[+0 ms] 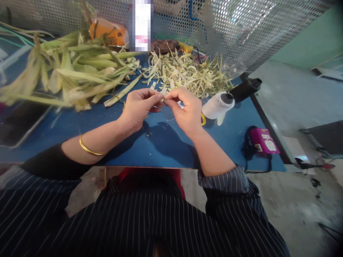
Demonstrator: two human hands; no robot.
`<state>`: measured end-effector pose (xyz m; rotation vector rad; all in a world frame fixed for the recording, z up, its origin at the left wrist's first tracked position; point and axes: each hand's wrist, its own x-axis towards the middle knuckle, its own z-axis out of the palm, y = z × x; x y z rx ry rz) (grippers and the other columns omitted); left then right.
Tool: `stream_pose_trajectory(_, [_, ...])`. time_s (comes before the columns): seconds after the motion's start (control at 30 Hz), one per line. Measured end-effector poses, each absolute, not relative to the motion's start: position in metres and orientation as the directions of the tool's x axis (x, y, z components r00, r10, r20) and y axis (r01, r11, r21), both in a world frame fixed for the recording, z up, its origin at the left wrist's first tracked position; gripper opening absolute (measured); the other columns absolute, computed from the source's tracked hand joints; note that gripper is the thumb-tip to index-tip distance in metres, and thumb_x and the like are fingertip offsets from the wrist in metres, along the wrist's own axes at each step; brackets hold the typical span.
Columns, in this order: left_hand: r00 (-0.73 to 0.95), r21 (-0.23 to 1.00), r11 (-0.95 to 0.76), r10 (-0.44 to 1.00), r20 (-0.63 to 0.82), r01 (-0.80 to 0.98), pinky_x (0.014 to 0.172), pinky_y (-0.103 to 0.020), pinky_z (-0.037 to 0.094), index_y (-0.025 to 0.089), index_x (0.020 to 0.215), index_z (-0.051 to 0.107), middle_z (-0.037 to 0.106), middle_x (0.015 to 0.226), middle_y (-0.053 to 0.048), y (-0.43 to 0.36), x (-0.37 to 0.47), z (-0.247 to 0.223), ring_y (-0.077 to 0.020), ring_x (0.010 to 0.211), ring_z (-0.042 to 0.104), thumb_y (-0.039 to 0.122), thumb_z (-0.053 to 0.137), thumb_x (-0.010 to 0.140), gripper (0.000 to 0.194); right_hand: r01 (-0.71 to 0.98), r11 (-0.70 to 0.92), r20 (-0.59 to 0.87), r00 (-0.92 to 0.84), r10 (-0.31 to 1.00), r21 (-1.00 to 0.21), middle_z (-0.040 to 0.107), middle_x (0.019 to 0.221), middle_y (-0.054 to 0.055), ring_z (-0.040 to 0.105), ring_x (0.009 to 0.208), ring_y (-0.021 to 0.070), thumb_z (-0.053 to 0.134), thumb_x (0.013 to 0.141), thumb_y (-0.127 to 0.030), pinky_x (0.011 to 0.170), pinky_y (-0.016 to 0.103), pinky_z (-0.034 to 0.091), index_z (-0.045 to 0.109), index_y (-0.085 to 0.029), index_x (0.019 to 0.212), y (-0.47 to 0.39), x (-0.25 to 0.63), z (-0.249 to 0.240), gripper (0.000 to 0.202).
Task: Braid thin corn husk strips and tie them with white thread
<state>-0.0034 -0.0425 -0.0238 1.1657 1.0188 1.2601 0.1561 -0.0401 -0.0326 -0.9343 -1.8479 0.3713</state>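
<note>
corn-husk scrap [163,100] pinched in fingertips of left hand [137,107] and right hand [188,110], over blue tabletop [230,134], near shredded husk pile [187,73]; probably fine shaping step, next move likely needs steady two-handed pinch.

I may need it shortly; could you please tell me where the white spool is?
In the head view, the white spool sits right of centre on the blue table, between the right hand and the black tube.
</note>
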Motion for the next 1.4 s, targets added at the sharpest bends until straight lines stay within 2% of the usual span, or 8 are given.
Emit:
stream_pose_trajectory(0.17, [0.005, 0.974, -0.224, 0.974, 0.225, -0.032, 0.060, -0.021, 0.051, 0.015, 0.068, 0.067, 0.065, 0.062, -0.001, -0.0427, -0.0008, -0.0254, -0.0091, 0.056, 0.059, 0.019, 0.068, 0.080, 0.012, 0.394, 0.607, 0.587, -0.185, 0.788, -0.691, 0.059, 0.074, -0.002, 0.056, 0.071, 0.0114, 0.059, 0.088, -0.020, 0.072, 0.030, 0.048, 0.058, -0.021, 0.080, -0.0398, 0.1547, -0.0328, 0.007])
stream_pose_trajectory(0.33, [0.037, 0.952, -0.305, 0.951, 0.306, -0.030, 0.060, -0.022, 0.051, 0.015, 0.069, 0.068, 0.066, 0.062, -0.001, -0.0424, -0.0010, -0.0273, -0.0097, 0.058, 0.060, 0.015, 0.066, 0.079, 0.011, 0.346, 0.572, 0.569, -0.123, 0.813, -0.744, 0.059, 0.074, -0.004, 0.057, 0.068, 0.0103, 0.062, 0.087, -0.026, 0.069, 0.028, 0.049, 0.057, -0.022, 0.087, -0.0401, 0.1538, -0.0335, 0.006])
stream_pose_trajectory(0.53, [0.051, 0.967, -0.248, 0.967, 0.251, -0.061, 0.061, -0.021, 0.051, 0.015, 0.068, 0.068, 0.067, 0.064, -0.002, -0.0434, -0.0008, -0.0261, -0.0093, 0.058, 0.061, 0.015, 0.067, 0.079, 0.011, 0.385, 0.598, 0.589, -0.154, 0.793, -0.703, 0.056, 0.070, -0.004, 0.056, 0.067, 0.0107, 0.060, 0.090, -0.029, 0.067, 0.029, 0.048, 0.058, -0.022, 0.084, -0.0398, 0.1558, -0.0333, 0.009])
stream_pose_trajectory(0.73, [0.052, 0.983, -0.108, 0.992, 0.117, -0.147, 0.062, -0.022, 0.053, 0.015, 0.069, 0.068, 0.067, 0.065, -0.002, -0.0424, -0.0015, -0.0246, -0.0095, 0.059, 0.062, 0.019, 0.065, 0.082, 0.014, 0.417, 0.670, 0.656, -0.202, 0.727, -0.614, 0.062, 0.085, 0.000, 0.057, 0.077, 0.0127, 0.057, 0.092, -0.028, 0.078, 0.033, 0.049, 0.060, -0.022, 0.089, -0.0401, 0.1554, -0.0336, 0.007])
stream_pose_trajectory(0.87, [0.074, 0.980, -0.078, 0.993, 0.093, -0.184, 0.062, -0.022, 0.054, 0.015, 0.071, 0.068, 0.068, 0.068, -0.003, -0.0407, -0.0031, -0.0265, -0.0111, 0.064, 0.065, 0.017, 0.067, 0.079, 0.008, 0.449, 0.668, 0.664, -0.195, 0.722, -0.594, 0.061, 0.083, 0.000, 0.057, 0.080, 0.0141, 0.054, 0.093, -0.025, 0.080, 0.034, 0.048, 0.060, -0.022, 0.085, -0.0401, 0.1557, -0.0345, 0.010])
stream_pose_trajectory(1.23, [0.067, 0.971, -0.207, 0.974, 0.216, -0.117, 0.065, -0.023, 0.053, 0.015, 0.071, 0.070, 0.070, 0.069, -0.002, -0.0466, -0.0001, -0.0217, -0.0111, 0.064, 0.064, 0.011, 0.069, 0.073, 0.004, 0.417, 0.573, 0.570, -0.147, 0.809, -0.706, 0.061, 0.075, -0.003, 0.057, 0.070, 0.0107, 0.060, 0.088, -0.024, 0.072, 0.030, 0.049, 0.058, -0.021, 0.080, -0.0381, 0.1568, -0.0334, 0.009])
stream_pose_trajectory(1.4, [0.062, 0.977, -0.168, 0.982, 0.177, -0.134, 0.067, -0.025, 0.054, 0.014, 0.072, 0.070, 0.070, 0.069, -0.003, -0.0450, -0.0003, -0.0233, -0.0121, 0.065, 0.065, 0.012, 0.071, 0.072, 0.002, 0.385, 0.541, 0.537, -0.129, 0.834, -0.748, 0.062, 0.076, -0.003, 0.058, 0.070, 0.0110, 0.062, 0.087, -0.024, 0.072, 0.030, 0.051, 0.059, -0.021, 0.083, -0.0363, 0.1564, -0.0331, 0.006])
